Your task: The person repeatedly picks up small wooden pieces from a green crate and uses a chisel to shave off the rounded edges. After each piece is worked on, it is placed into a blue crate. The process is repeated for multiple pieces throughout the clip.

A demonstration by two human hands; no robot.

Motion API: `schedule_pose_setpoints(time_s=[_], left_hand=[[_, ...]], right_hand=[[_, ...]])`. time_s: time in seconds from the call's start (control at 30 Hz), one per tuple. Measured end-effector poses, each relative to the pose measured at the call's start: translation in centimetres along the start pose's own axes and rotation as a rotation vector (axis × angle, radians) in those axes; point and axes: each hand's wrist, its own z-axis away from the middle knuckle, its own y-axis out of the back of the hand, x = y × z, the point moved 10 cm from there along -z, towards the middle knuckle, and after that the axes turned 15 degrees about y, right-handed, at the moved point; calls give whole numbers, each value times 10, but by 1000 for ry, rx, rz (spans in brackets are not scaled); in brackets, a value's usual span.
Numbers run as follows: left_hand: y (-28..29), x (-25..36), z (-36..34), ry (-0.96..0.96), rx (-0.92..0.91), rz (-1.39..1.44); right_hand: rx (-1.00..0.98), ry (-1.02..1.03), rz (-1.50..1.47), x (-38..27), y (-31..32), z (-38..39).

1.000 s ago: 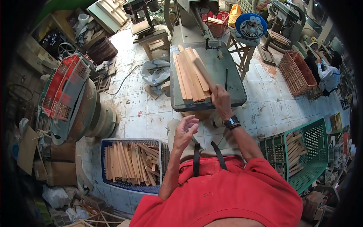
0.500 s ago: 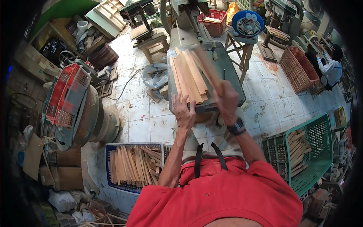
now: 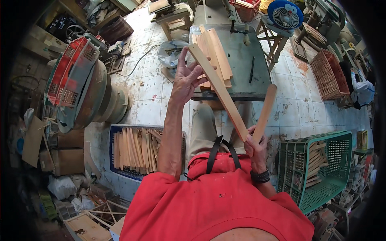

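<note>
My left hand is raised at the upper end of a long pale wooden slat, fingers curved around it. My right hand, low in front of me with a black watch at the wrist, is closed on that slat's lower end and on a second, shorter-looking slat angled up to the right, so the two form a V. Behind them several slats lie stacked on the green-grey machine table; a thin black rod lies at their right.
Crates of slats, one blue and one green, sit either side of me. Red crates top a round machine. A blue fan stands on a stool. A brown crate and another person are at right.
My right hand has come back toward my body, now with two slats. My left hand has moved from the table's front edge up onto the longer slat's far end.
</note>
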Motion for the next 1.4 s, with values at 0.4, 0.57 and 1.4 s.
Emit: schedule_pose_setpoints(time_s=[0.4,0.57,1.4], left_hand=[[-32,-17,36,138,158,-305],[-32,-35,52,122,258,-286],[10,-64,84,139,554,-251]], right_hand=[[7,288,499,-50,-19,-38],[-53,291,342,-53,-48,-28],[-280,507,839,-37,-81,6]])
